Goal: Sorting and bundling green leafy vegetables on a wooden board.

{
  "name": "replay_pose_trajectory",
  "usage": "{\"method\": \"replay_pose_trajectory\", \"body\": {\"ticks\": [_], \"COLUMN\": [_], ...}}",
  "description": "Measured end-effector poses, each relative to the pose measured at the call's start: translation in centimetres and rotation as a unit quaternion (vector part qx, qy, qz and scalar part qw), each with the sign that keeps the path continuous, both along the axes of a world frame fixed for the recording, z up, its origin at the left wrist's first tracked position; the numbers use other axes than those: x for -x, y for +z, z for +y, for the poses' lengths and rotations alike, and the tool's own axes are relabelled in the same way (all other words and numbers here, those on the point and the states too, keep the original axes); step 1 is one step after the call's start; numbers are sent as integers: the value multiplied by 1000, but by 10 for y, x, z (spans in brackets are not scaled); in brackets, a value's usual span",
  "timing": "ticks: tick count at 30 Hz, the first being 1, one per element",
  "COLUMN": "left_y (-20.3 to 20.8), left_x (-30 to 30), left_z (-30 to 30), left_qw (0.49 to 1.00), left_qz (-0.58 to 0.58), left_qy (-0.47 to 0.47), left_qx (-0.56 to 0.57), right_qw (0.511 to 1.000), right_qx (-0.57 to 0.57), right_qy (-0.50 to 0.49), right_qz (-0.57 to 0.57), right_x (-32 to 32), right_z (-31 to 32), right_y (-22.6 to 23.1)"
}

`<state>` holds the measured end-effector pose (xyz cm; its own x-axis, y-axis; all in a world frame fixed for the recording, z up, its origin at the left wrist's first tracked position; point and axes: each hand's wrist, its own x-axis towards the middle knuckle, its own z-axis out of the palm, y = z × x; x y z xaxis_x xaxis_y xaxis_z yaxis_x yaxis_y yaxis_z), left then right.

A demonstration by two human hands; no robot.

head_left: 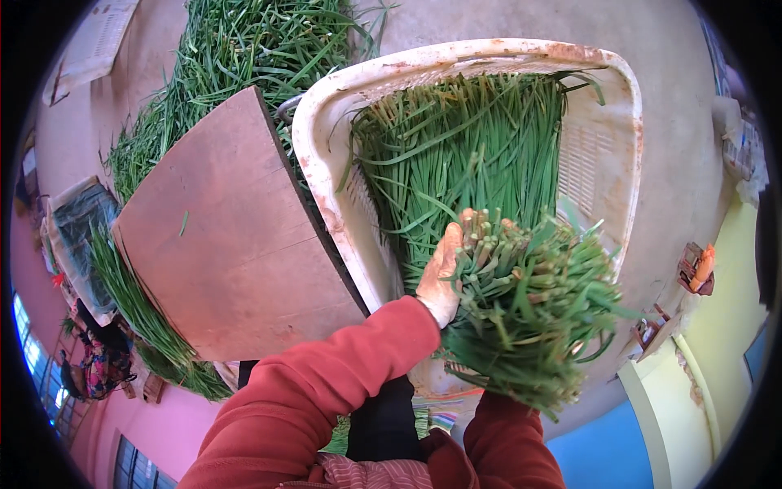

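A thick bunch of garlic chives, long flat green leaves with pale cut stem ends, is held over the near right part of a white plastic crate. My left hand, in a pale stained glove, is closed on the bunch's left side, thumb up near the stem ends. Behind the bunch, my right hand is hidden; only its red sleeve comes up beneath. More garlic chives lie in the crate, lined up lengthwise with their stem ends toward the far wall.
Left of the crate stands a brown wooden board with one loose leaf on it. A heap of loose greens covers the floor beyond. More greens lie along the board's left edge. A small wooden stool stands at right.
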<state>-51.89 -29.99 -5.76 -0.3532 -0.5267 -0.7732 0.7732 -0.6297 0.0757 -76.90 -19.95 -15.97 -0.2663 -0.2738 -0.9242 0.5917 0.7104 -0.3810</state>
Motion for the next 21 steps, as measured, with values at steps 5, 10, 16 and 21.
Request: {"method": "replay_pose_trajectory", "body": {"ticks": [5, 10, 16, 21], "left_y": [-14, -9, 56, 93], "left_x": [-15, -21, -79, -138], "left_z": [22, 76, 105, 107], "left_qw": [921, 897, 931, 952], "left_qz": [-231, -236, -145, -163], "left_qy": [-127, -193, -204, -121], "left_qx": [288, 321, 267, 228], "right_qw": [998, 990, 945, 819], "right_qx": [-2, 6, 50, 106], "right_qy": [53, 140, 321, 563], "right_qz": [13, 24, 44, 16], "right_x": [-15, -45, -105, -215], "right_z": [10, -3, -68, -152], "right_y": [69, 139, 230, 255]}}
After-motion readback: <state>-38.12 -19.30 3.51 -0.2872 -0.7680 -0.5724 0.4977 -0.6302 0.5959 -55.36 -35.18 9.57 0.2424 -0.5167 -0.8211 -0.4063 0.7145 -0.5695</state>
